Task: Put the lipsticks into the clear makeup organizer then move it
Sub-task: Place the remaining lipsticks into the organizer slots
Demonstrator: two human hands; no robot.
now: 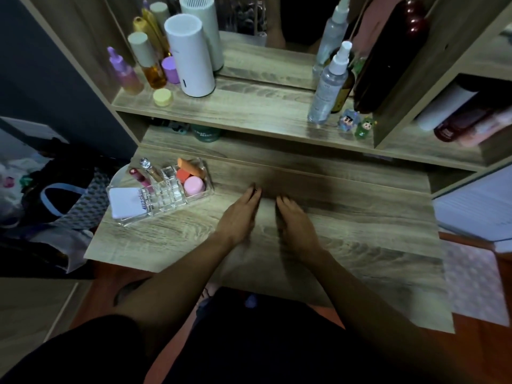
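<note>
The clear makeup organizer (166, 202) stands on the left part of the wooden desk (360, 217). Two lipsticks stand in its slots: a pink-red one (140, 177) and a gold one with a silver cap (151, 170). A white pad (126, 202), an orange sponge (189, 166), a red sponge (183, 175) and a pink jar (194, 185) also sit in it. My left hand (239, 217) and my right hand (295, 223) rest flat on the desk's middle, side by side, to the right of the organizer. Both hold nothing.
A shelf above the desk carries a white cylinder (189, 56), purple and amber bottles (151, 62), a yellow jar (163, 97), a spray bottle (328, 84) and two small figurines (356, 124). A dark bag (63, 200) lies left of the desk. A mirror stands behind the shelf.
</note>
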